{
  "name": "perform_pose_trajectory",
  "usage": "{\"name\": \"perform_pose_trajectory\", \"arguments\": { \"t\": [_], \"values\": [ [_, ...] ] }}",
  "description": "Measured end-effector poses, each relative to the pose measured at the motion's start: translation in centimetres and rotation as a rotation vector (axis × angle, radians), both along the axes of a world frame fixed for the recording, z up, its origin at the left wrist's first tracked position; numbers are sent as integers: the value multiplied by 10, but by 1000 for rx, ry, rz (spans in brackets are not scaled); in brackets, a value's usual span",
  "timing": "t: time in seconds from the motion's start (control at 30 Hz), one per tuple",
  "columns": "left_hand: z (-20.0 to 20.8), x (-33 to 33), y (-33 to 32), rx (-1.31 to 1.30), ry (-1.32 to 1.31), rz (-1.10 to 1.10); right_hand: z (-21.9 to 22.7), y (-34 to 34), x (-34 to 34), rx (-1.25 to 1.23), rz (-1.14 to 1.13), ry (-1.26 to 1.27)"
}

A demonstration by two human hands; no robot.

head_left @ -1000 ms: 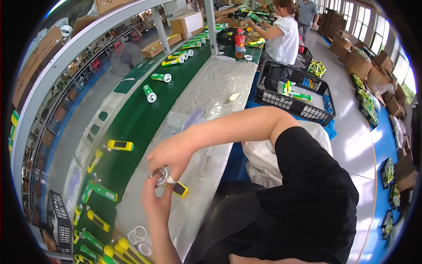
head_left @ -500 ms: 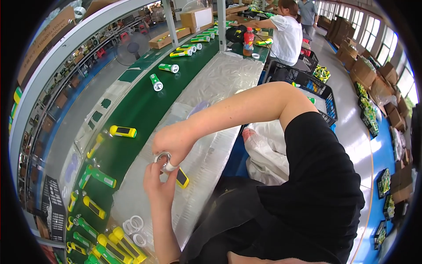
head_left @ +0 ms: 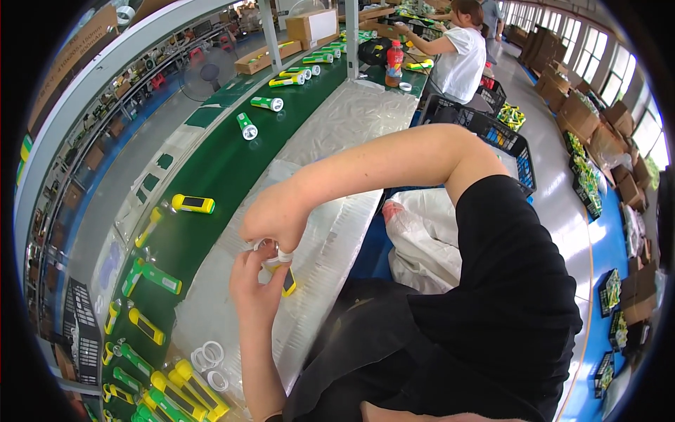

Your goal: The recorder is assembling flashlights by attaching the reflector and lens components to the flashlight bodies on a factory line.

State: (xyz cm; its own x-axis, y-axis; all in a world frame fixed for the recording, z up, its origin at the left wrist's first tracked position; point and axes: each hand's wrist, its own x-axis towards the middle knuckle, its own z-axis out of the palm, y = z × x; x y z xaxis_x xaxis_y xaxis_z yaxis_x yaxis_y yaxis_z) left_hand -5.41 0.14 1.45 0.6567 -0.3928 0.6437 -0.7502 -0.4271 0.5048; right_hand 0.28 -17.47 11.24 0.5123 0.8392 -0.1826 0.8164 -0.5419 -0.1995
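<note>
My left hand [head_left: 253, 285] is raised over the plastic-covered bench [head_left: 327, 204], its thumb and fingertips closed on a white ring [head_left: 284, 257] with something clear inside. From above, my right hand [head_left: 273, 219] bends down and grips the same ring, its fingers partly hidden behind the wrist. Just below the ring a yellow flashlight [head_left: 289, 283] with a dark panel shows; whether it lies on the bench or touches the ring I cannot tell. Several loose white rings [head_left: 212, 351] rest on the bench left of my left forearm.
On the green conveyor belt [head_left: 218, 165] lie several flashlights, with a pile of yellow and green ones [head_left: 184, 394] at the near left. A red-capped bottle [head_left: 394, 65] stands at the bench's far end. Beyond, a person [head_left: 457, 56] works beside black crates [head_left: 503, 133]. A white sack [head_left: 422, 235] sits right of the bench.
Both hands stay together at the ring, which has tilted a little between the fingers. The far person's arm has lifted. The whole view has shifted slightly.
</note>
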Motion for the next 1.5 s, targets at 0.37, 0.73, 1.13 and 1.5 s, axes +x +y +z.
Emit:
{"name": "perform_pose_trajectory", "arguments": {
  "t": [0.37, 0.73, 1.13, 1.5],
  "values": [
    [-2, 7, -2, -5, 11, 76, -33, -15, -1, 251, -279, -77],
    [-9, 15, -2, -125, 40, 90, -14, -12, 8, 98, -114, -17],
    [-17, 17, 9, -119, 71, 122, -12, 13, 1, -66, -387, -198],
    [-27, 19, 28, -202, 87, 80, -140, 4, -3, 984, -447, 260]
  ]
}}
